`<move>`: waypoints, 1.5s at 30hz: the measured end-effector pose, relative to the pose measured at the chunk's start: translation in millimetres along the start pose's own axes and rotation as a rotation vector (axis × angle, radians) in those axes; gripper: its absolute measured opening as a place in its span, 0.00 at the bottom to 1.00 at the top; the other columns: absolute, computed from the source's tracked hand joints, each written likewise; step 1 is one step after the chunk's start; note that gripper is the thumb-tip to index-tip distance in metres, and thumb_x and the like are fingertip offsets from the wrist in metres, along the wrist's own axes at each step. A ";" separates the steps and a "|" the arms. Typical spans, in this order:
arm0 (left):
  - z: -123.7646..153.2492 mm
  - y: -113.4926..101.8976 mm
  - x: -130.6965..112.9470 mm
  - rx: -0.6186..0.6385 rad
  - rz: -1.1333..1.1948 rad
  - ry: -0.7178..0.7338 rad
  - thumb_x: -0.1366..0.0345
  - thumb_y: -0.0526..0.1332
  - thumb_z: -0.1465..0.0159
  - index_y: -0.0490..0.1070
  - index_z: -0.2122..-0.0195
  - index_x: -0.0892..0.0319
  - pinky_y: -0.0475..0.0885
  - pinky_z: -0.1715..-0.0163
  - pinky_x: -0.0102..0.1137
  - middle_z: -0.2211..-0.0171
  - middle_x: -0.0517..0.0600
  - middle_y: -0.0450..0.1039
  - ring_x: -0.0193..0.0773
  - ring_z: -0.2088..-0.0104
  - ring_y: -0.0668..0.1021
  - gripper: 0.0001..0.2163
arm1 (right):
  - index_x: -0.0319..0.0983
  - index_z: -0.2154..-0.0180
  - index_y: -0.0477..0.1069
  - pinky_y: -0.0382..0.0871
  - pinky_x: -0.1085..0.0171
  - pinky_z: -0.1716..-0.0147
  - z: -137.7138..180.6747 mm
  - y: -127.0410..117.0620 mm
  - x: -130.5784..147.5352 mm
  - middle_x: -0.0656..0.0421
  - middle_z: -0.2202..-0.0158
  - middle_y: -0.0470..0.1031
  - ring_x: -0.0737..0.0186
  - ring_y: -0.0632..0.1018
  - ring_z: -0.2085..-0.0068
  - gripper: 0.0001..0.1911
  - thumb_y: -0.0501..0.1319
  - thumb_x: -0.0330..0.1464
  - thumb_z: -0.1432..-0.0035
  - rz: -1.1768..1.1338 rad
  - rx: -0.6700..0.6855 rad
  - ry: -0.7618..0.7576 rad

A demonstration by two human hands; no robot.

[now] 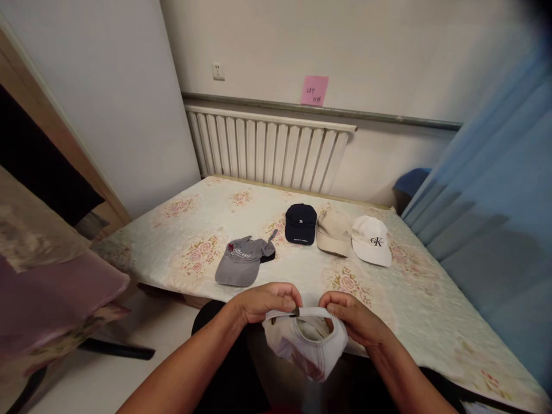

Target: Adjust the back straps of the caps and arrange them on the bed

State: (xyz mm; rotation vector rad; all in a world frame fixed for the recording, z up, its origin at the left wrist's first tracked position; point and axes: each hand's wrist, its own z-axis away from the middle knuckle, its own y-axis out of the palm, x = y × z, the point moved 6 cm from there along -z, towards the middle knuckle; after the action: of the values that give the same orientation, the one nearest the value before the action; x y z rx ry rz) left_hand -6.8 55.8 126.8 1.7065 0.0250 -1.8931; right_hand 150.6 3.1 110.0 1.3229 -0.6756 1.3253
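Observation:
A white baseball cap (pixel 332 352) hangs between my hands above the near edge of the bed, its back strap and strap opening facing me. My left hand (pixel 271 302) pinches the strap near its dark metal buckle. On the other side my right hand (pixel 356 316) grips the strap's right end, thumb on top. Beyond my hands lie a grey cap (pixel 239 261) with lettering and its strap undone, a navy cap (pixel 301 223), a beige cap (pixel 333 233) and a white cap with a CK logo (pixel 371 241). The held cap's brim is hidden from view.
The caps rest on a floral-covered bed (pixel 172 253). Behind it stand a white radiator (pixel 271 149) and a wall pipe with a pink note (pixel 314 91). A blue curtain (pixel 483 201) hangs on the right. A cloth-draped chair (pixel 60 299) stands at the left.

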 end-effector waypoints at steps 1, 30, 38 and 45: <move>0.0 0.5 -0.5 0.000 0.004 0.004 0.61 0.68 0.51 0.72 0.64 0.63 0.59 0.75 0.23 0.73 0.46 0.69 0.28 0.74 0.68 0.15 | 0.35 0.69 0.71 0.52 0.70 0.79 0.1 -0.6 -0.4 0.61 0.78 0.70 0.72 0.65 0.79 0.16 0.66 0.41 0.53 0.003 -0.002 0.001; 0.2 3.8 9.1 -0.023 -0.069 -0.080 0.61 0.66 0.50 0.72 0.64 0.60 0.55 0.78 0.23 0.72 0.45 0.70 0.27 0.76 0.67 0.14 | 0.35 0.69 0.72 0.52 0.70 0.80 3.1 -9.0 6.5 0.61 0.79 0.70 0.72 0.64 0.80 0.11 0.63 0.38 0.49 0.042 -0.042 -0.043; -0.4 14.9 11.3 0.036 -0.083 -0.139 0.62 0.67 0.52 0.71 0.69 0.60 0.59 0.73 0.24 0.75 0.43 0.69 0.28 0.75 0.68 0.11 | 0.37 0.68 0.70 0.54 0.70 0.80 4.5 -6.3 16.6 0.62 0.80 0.71 0.71 0.66 0.81 0.11 0.63 0.39 0.49 0.064 -0.061 -0.041; -6.6 31.1 -18.8 -0.107 0.115 0.002 0.63 0.67 0.51 0.67 0.69 0.62 0.62 0.76 0.24 0.76 0.44 0.67 0.28 0.78 0.69 0.13 | 0.38 0.68 0.70 0.62 0.65 0.72 10.1 -35.3 39.8 0.61 0.74 0.74 0.64 0.72 0.73 0.12 0.63 0.40 0.51 0.319 -0.436 -0.177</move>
State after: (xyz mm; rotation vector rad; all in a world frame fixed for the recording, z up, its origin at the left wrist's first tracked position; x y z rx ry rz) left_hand 12.6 40.1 154.1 1.6036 0.0273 -1.7739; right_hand 194.9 14.0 139.1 1.0080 -1.2623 1.2217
